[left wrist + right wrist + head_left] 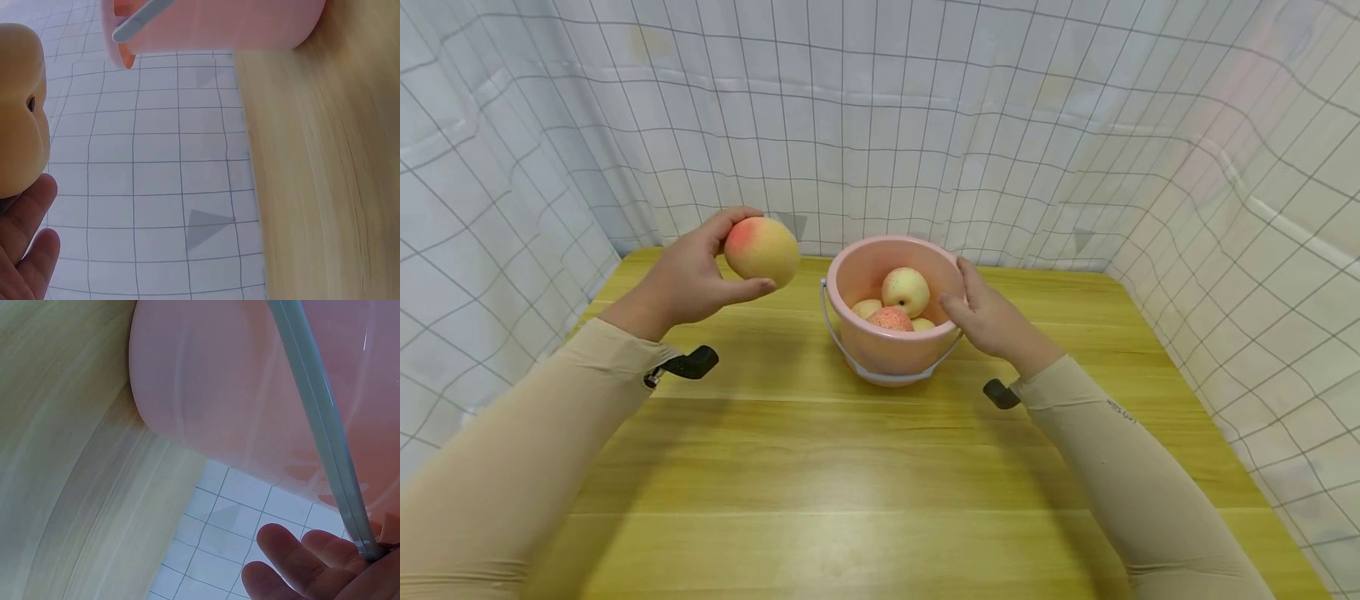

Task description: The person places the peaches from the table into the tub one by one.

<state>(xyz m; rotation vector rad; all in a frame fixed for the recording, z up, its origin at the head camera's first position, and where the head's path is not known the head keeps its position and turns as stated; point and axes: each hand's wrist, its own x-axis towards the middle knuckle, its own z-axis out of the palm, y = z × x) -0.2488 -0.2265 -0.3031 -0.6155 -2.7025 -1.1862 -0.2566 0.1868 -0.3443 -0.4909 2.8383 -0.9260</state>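
A yellow peach with a red blush [763, 252] is held up over the back left of the table by my left hand [692, 275], thumb below and fingers behind it. In the left wrist view the peach [22, 112] shows its creased side with a small dark pit. My right hand [1000, 321] grips the right rim of a pink bucket [887, 354], thumb at the inside and fingers outside. Inside the bucket lie several fruits, among them a pale yellow peach [906, 290] and a red speckled one [891, 318].
The bucket's pale handle [880, 377] hangs down across its front. The bucket stands on a yellow wooden table [850, 500], toward the back edge. White grid-patterned curtains [880, 125] enclose the table at the back and both sides.
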